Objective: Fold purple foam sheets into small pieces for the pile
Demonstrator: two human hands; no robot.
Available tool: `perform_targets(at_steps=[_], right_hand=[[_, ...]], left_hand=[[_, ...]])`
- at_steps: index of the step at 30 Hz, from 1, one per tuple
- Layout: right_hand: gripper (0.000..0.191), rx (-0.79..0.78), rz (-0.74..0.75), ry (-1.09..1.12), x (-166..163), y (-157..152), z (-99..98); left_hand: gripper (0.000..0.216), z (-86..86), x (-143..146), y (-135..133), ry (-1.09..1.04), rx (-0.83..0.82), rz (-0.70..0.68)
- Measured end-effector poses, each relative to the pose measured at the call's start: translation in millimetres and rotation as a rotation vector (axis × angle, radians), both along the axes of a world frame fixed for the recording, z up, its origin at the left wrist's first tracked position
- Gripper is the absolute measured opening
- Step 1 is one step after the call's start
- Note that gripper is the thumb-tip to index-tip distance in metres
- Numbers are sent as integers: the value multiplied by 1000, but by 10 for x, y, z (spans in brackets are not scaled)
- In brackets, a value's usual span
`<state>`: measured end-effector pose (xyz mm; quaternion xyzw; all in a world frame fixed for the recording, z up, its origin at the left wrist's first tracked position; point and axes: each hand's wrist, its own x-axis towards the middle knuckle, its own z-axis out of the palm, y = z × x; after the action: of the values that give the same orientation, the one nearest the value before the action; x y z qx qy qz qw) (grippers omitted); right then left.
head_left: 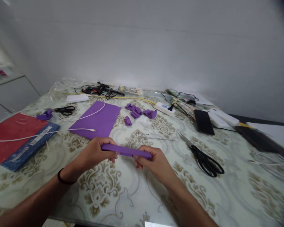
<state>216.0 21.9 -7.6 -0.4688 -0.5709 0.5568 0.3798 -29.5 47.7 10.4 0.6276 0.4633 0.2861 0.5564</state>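
A narrow folded strip of purple paper (pixel 126 151) stretches between my two hands, held above the patterned table. My left hand (pixel 100 151) pinches its left end between thumb and fingers, and a dark band circles that wrist. At the other end, my right hand (pixel 150 159) grips the strip with the thumb on the near side. Just beyond my left hand lies a flat purple sheet (pixel 98 118). Small folded purple paper pieces (pixel 136 111) sit in a loose group past the strip. Black-handled scissors (pixel 203 157) rest open-bladed to the right of my right hand.
A red and blue packet (pixel 26 140) lies at the left under a white cable (pixel 68 130). Another pair of scissors (pixel 65 110) is behind it. A power strip (pixel 164 108), black phone (pixel 204 122) and tangled black cables (pixel 101 90) occupy the far side, along the wall.
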Motion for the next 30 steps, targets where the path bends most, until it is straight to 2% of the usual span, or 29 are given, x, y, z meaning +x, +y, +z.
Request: perform_targets(at_steps=[4,6,10,16,23,30], right_hand=[[37,-66,2,126,-31,-33,32],[40,-89,-5,170,-47,-47,15],[47,-89,-43,186,-69,-80,-56],[37,-97,-43,193,-118,-178,-40],[27,-141,-51,138,-208,-190,29],[27,-126,-76,23,-255,-259,47]], left_hand=[[31,-58,38,-14,-288,-31,129],[37,-97,81,-48,-342,-45,127],[33,-177,192,-166,-407,-84,94],[33,-177,303,-322,-351,-94,106],[12,-111,360,-299,-417,-126,-12],[6,-140,321,-350,-251,-56,47]])
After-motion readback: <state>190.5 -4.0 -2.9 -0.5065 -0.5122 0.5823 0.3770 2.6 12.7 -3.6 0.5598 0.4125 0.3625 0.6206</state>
